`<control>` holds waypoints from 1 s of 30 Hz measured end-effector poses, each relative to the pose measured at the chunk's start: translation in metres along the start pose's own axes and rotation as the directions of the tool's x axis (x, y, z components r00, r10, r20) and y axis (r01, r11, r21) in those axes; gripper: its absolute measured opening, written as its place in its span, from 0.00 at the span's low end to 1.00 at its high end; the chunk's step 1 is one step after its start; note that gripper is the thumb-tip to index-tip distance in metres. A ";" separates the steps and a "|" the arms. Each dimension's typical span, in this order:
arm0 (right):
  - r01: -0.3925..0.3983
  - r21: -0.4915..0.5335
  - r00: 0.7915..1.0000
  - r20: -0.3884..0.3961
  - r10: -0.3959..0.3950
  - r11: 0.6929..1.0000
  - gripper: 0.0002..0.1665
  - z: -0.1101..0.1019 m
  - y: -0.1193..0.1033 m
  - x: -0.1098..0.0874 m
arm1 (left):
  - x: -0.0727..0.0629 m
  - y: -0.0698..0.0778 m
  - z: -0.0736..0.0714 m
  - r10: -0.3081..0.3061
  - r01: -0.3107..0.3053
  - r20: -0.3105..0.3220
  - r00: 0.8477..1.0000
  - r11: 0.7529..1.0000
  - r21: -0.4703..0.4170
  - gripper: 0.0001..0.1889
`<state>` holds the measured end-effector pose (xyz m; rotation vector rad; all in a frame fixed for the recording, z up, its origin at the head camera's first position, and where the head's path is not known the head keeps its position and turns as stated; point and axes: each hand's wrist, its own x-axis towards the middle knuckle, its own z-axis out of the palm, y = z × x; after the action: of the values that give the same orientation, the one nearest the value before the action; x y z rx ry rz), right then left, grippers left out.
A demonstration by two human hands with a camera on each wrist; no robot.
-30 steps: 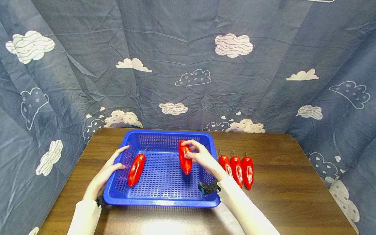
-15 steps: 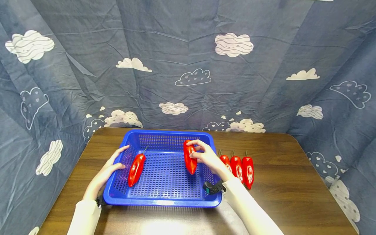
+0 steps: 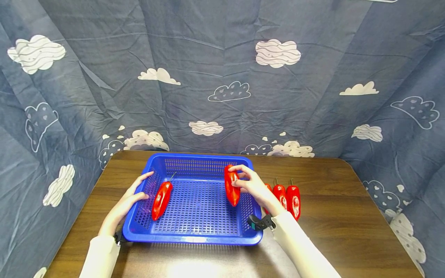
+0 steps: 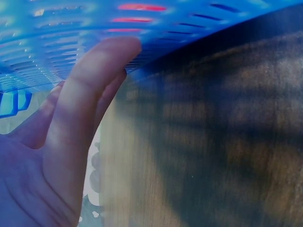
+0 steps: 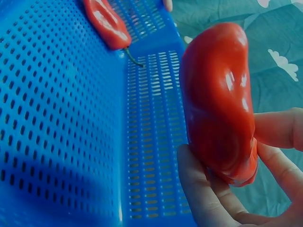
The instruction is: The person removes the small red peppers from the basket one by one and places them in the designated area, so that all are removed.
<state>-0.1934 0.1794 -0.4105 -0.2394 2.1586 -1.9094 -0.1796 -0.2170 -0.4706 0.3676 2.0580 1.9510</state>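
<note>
In the head view, my right hand (image 3: 253,187) pinches a glossy red pepper (image 3: 231,189) between thumb and fingers, above the right part of a blue perforated plastic basket (image 3: 194,240). The right wrist view shows this pepper (image 5: 218,90) from close up, fingertips on both its sides. Another red pepper (image 3: 162,200) with a green stem lies in the basket near the left wall. My left hand (image 3: 126,200) rests at the basket's left rim, fingers extended. In the left wrist view its fingers (image 4: 78,94) lie close along the outer basket wall.
The basket stands on a brown wooden table (image 3: 333,216). Right of it, several red peppers (image 3: 293,199) lie side by side, partly hidden behind the right forearm. A grey-blue curtain (image 3: 222,77) with cloud prints hangs behind the table.
My right hand has moved to the right with the red pepper, towards the basket's right wall, and its forearm covers more of the peppers on the table. The left hand has stayed in place.
</note>
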 end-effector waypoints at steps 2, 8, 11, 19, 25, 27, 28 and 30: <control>0.003 0.005 1.000 -0.003 -0.003 1.000 0.24 -0.003 -0.001 -0.001 | 0.000 0.000 0.000 0.000 0.000 0.001 1.000 1.000 -0.002 0.37; 0.005 0.024 1.000 -0.003 -0.005 1.000 0.24 -0.008 -0.004 -0.007 | 0.000 0.000 0.000 0.002 -0.002 0.000 1.000 1.000 0.002 0.37; 0.017 0.022 1.000 -0.006 -0.017 1.000 0.25 -0.011 -0.005 -0.009 | 0.001 0.000 0.000 0.000 0.000 -0.001 1.000 1.000 0.004 0.37; 0.004 0.004 0.999 -0.047 -0.004 1.000 0.25 -0.021 -0.007 -0.012 | 0.000 0.000 0.000 -0.004 0.004 -0.001 1.000 1.000 0.013 0.37; 0.017 -0.002 0.998 -0.057 -0.018 1.000 0.25 -0.027 -0.007 -0.016 | 0.001 0.000 -0.001 0.001 -0.001 0.000 1.000 1.000 0.013 0.37; 0.014 -0.006 0.998 -0.065 -0.015 1.000 0.25 -0.029 -0.007 -0.018 | 0.001 0.000 -0.001 0.002 -0.002 -0.002 1.000 1.000 0.016 0.37; 0.014 -0.007 0.998 -0.069 -0.014 1.000 0.25 -0.030 -0.007 -0.019 | 0.001 0.000 0.000 0.003 -0.003 -0.002 1.000 1.000 0.017 0.37; 0.010 -0.013 0.997 -0.075 -0.010 1.000 0.24 -0.032 -0.007 -0.020 | 0.001 0.000 0.000 0.004 -0.004 -0.003 1.000 1.000 0.019 0.37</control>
<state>-0.1835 0.2142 -0.3982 -0.1844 2.2218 -1.9398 -0.1803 -0.2169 -0.4705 0.3728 2.0802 1.9373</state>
